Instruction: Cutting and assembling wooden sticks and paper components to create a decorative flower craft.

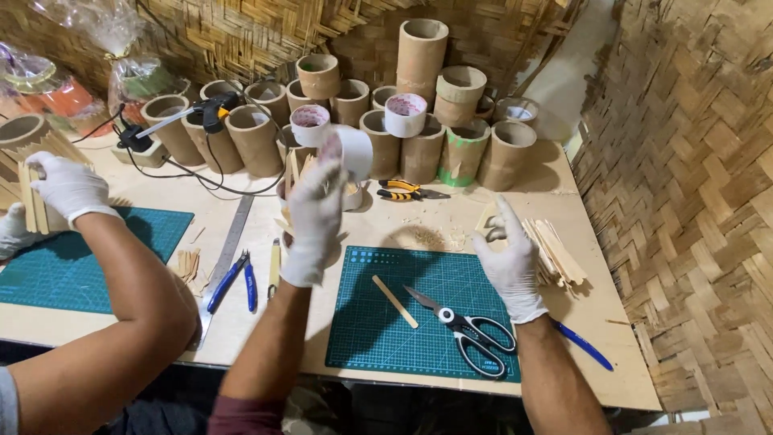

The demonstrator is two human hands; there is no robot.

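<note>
You have two dark green gridded cutting mats (419,322) on the desk (451,217), one before you and one left of it. On the nearer mat lie one black-handled pair of scissors (471,334) and one flat wooden stick (394,301). Left of that mat sit one blue-handled pair of pliers (233,280) and one steel ruler (228,250). Behind it: one yellow-and-black cutter (407,191), one black glue gun (201,113), and roughly twenty brown cardboard tubes (419,60).

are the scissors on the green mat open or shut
Open: the scissors lie flat on the cutting mat, blades parted slightly at the tips, handles spread.
</note>
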